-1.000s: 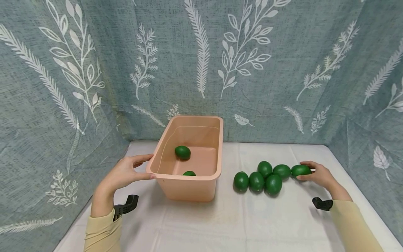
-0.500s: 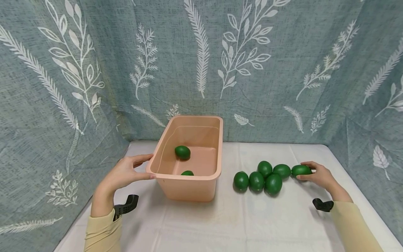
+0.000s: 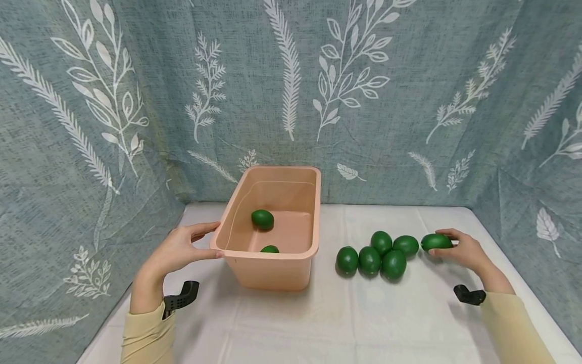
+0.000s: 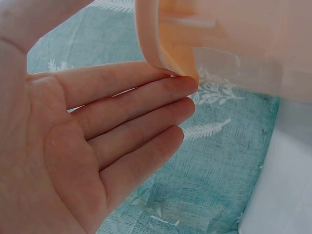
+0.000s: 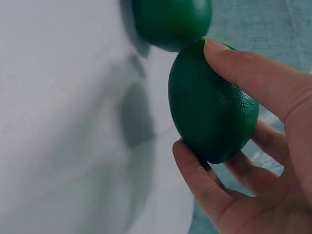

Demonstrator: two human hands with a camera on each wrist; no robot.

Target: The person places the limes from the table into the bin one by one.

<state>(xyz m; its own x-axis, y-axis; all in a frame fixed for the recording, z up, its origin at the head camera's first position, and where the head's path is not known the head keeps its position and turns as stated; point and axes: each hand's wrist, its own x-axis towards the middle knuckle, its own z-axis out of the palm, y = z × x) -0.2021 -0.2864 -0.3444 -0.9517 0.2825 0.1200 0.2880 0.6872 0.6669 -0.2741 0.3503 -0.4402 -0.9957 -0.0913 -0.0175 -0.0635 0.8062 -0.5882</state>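
A dark green, egg-shaped lime (image 3: 436,242) is pinched between the thumb and fingers of my right hand (image 3: 466,250). In the right wrist view this lime (image 5: 212,105) hangs over the white cloth, its shadow apart from it. At the left, my left hand (image 3: 179,250) rests against the rim of a peach plastic bin (image 3: 273,275). Its fingers (image 4: 131,105) are straight in the left wrist view, the uppermost right at the bin's rim (image 4: 147,36). Inside the bin lie a lime (image 3: 262,219) near the left wall and another lime (image 3: 270,249), partly hidden by the front rim.
Several loose limes (image 3: 393,265) sit in a cluster between the bin and my right hand. A white cloth (image 3: 332,323) covers the table. Blue-green leaf-patterned curtain (image 3: 254,91) encloses the back and both sides.
The right hand has raised its lime off the cloth, slightly away from the cluster, so a gap now shows between them. The left hand and bin have stayed put.
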